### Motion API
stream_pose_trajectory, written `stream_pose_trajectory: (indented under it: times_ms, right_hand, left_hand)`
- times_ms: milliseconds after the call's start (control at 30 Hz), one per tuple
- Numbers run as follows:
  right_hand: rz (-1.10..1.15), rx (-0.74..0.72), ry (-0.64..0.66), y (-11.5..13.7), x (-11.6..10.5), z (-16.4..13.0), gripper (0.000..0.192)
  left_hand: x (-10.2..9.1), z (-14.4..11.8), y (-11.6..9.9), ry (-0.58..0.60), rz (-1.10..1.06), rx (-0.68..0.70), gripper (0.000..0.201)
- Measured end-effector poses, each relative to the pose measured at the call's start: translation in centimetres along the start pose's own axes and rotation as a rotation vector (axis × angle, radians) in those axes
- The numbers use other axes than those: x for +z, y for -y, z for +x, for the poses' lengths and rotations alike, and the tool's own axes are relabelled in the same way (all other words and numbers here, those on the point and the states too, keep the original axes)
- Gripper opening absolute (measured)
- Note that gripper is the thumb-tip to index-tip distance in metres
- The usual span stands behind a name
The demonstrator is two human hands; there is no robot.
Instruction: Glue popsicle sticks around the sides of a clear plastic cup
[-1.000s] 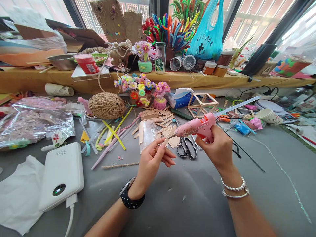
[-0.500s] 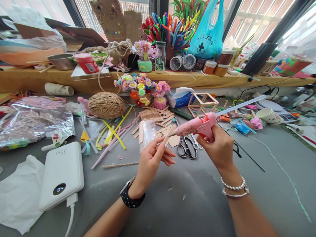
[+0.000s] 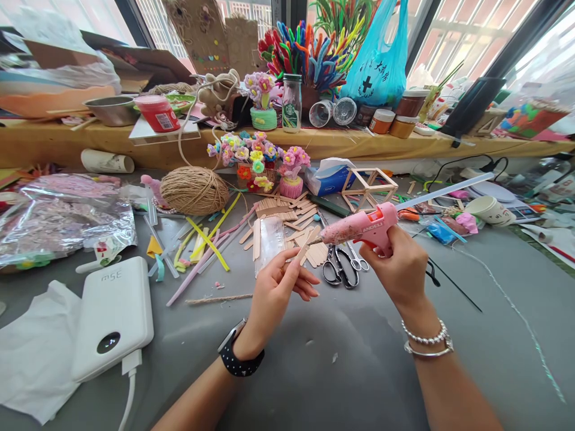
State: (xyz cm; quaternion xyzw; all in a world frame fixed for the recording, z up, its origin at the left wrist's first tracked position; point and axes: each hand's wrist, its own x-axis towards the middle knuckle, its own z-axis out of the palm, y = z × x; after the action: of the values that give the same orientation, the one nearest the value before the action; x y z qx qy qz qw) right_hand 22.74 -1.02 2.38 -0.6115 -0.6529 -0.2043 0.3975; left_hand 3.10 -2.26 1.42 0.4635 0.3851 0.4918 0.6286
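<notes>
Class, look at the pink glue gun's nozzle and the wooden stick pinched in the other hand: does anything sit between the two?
Nothing visible does. The right hand aims the glue gun so its nozzle meets the top of the wooden stick held up by the left hand. The scissors lie below on the table.

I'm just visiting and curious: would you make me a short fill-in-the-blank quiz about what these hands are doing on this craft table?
1. The right hand grips a pink ____.
2. The left hand pinches a thin wooden ____ at the gun's nozzle.
3. On the table just behind the hands lies a pair of ____.
4. The big brown ball at the back left is wound from ____.

Missing words: glue gun; stick; scissors; twine.
</notes>
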Motion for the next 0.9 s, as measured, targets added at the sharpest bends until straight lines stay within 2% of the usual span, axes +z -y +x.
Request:
stream_pose_trajectory:
  times_ms: [333,900]
  right_hand:
    - [-0.001,-0.044,-0.088,-0.19,0.2,0.06,0.019]
    - [-0.019,-0.017,-0.112,-0.33,0.34,0.12,0.017]
  left_hand:
    - [-0.01,0.06,0.01,-0.008,-0.013,0.019,0.028]
    - [-0.08,0.04,0.12,-0.004,-0.008,0.02,0.028]
